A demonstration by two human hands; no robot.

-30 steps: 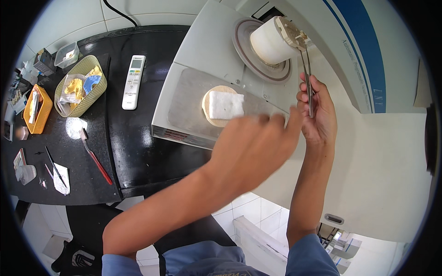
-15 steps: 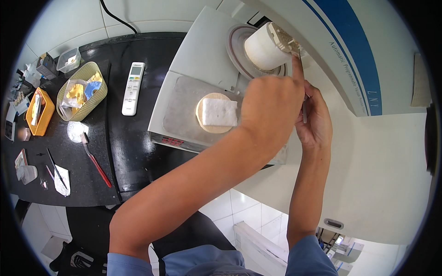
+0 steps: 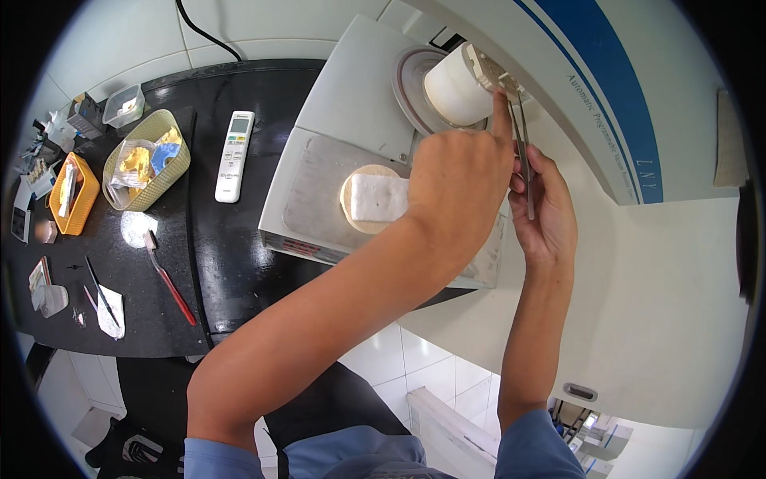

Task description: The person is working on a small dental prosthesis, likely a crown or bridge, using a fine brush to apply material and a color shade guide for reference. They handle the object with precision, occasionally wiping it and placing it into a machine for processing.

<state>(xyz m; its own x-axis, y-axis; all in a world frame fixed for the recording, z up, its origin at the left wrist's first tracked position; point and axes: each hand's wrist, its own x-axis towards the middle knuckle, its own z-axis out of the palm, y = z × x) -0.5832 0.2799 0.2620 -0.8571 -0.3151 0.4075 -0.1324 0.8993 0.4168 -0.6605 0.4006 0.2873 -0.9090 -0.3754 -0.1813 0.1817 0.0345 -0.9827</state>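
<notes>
At far right of the black counter (image 3: 231, 263), a small white benchtop furnace (image 3: 351, 104) sat w/ its metal front shelf (image 3: 311, 191) facing the person. Both hands were up at the furnace's round opening, where a white cylindrical plug (image 3: 455, 86) stood on a circular platform (image 3: 411, 80).

Left hand (image 3: 459, 180) reached across from lower left, fingers curled loosely, index finger (image 3: 501, 116) extended up and touching the metal piece at the plug's right end. It wasn't closed round anything I could see; palm side hidden, so can't tell if sth small sat in it.

Right hand (image 3: 546, 211) was just right of the left, nearly touching it, fingers pinched closed on long metal tweezers (image 3: 523, 152), held about upright w/ tips up by the plug's right edge. Whether the tips gripped anything couldn't be told.

On the shelf, near the left wrist, a white square pad (image 3: 377, 197) lay on a tan round disc (image 3: 359, 199).

Further left on the counter: white remote control (image 3: 234, 156), yellow-green woven basket (image 3: 171, 172) w/ yellow & blue bits, orange tray (image 3: 84, 203), clear plastic box (image 3: 124, 104), red-handled brush (image 3: 169, 279), thin black tools on paper scraps (image 3: 108, 307). Black cable (image 3: 203, 32) ran up the tiled wall at far left.
</notes>
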